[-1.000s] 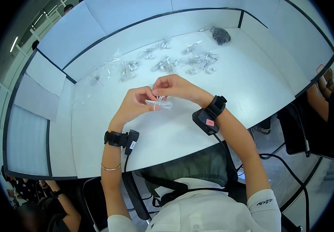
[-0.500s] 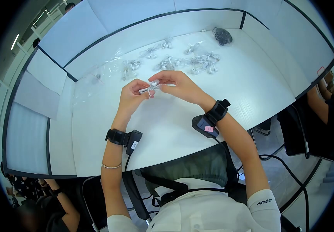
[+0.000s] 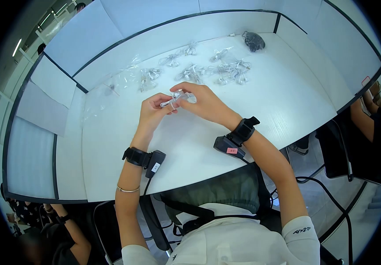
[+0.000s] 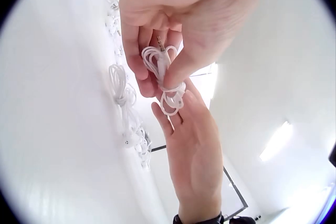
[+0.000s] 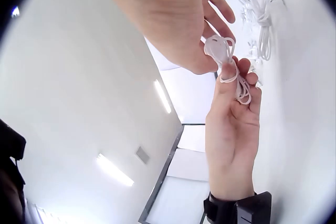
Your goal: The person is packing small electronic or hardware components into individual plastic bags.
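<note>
Between both hands is a coiled bundle of white wired earphones, its cord wrapped round the middle. My left hand pinches one end between thumb and fingers; in the left wrist view a metal plug pokes out beside the cord loops. At the other end my right hand holds the bundle between thumb and fingers. In the right wrist view, the left thumb presses on the wrapped cord, and the pale end of the bundle lies against the right hand. Both hands are raised above the white table.
More bundled white earphones lie in several groups across the back of the table. Clear plastic bags are at the back left, and a dark grey pouch sits at the back right. Low partitions surround the table.
The earphone bundle has moved up and away from the body and turned in the hands. The right hand has shifted from above the bundle to its right side, where it holds the end.
</note>
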Motion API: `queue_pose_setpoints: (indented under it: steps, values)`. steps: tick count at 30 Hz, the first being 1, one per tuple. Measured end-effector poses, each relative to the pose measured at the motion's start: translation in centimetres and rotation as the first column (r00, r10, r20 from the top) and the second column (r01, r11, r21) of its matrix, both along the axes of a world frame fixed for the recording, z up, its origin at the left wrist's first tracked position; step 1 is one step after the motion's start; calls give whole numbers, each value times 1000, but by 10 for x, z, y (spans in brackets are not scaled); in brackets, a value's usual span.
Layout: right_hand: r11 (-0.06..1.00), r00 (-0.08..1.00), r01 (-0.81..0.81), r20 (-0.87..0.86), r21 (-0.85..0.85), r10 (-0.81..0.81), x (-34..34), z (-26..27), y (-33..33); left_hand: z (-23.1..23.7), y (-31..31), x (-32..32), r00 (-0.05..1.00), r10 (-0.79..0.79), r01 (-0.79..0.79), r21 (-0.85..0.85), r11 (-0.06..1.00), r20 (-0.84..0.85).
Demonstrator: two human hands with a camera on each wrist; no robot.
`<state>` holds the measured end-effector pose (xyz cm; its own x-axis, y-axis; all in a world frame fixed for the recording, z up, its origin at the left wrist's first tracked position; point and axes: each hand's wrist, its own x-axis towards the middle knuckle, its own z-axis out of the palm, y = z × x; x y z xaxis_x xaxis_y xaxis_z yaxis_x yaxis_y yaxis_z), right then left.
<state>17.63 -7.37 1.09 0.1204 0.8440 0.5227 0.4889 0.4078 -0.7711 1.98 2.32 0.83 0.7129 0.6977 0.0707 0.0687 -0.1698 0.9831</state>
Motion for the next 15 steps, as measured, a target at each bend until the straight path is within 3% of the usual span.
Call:
queue_pose_setpoints:
  steps: [4,7,10,15]
  values:
    - [973,965,141,196,181,-176,-1,-3,2,1,-6,3,999,41,-41,7,999,23]
    - [978,961,200,184,52,-206,-5,-1,-1,-3,-7,4,997,54,-54,4,999,47]
    - [979,961,202,186,29,-204,-4,-4,0,-5,-9,7,991,91,-91,0,996,94]
    - [984,985,173,27,-47,-172,-8,-1,-1,-12,-11,10,984,100,-107,43,993,149]
